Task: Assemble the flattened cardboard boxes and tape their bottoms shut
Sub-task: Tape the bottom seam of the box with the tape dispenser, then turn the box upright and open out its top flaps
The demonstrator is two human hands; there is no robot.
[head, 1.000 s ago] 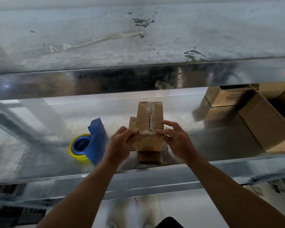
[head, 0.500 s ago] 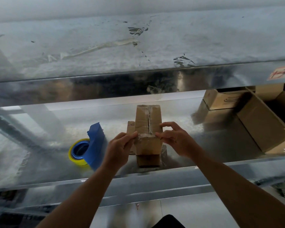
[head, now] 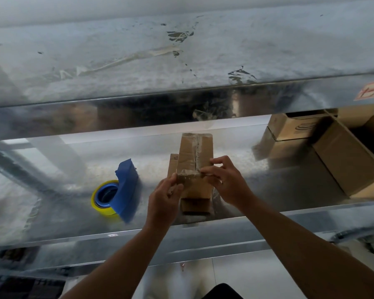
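A small brown cardboard box (head: 193,156) stands on the lower metal shelf (head: 52,212), its taped bottom facing up with clear tape along the centre seam. My left hand (head: 163,199) pinches the tape at the box's near left corner. My right hand (head: 227,182) presses the tape end onto the near right edge with thumb and fingers. A second piece of cardboard (head: 172,167) shows just behind the box on its left. A blue tape dispenser (head: 126,188) with a yellow roll (head: 99,201) lies on the shelf left of my hands.
The upper metal shelf (head: 181,61) overhangs the work area and carries tape scraps. Several cardboard boxes (head: 350,160) stand at the right end of the lower shelf. The floor shows below the shelf's front edge.
Both hands have stayed at the box's near edge, fingers shifting a little along the tape end. The view has dropped slightly. The tape dispenser has not moved.
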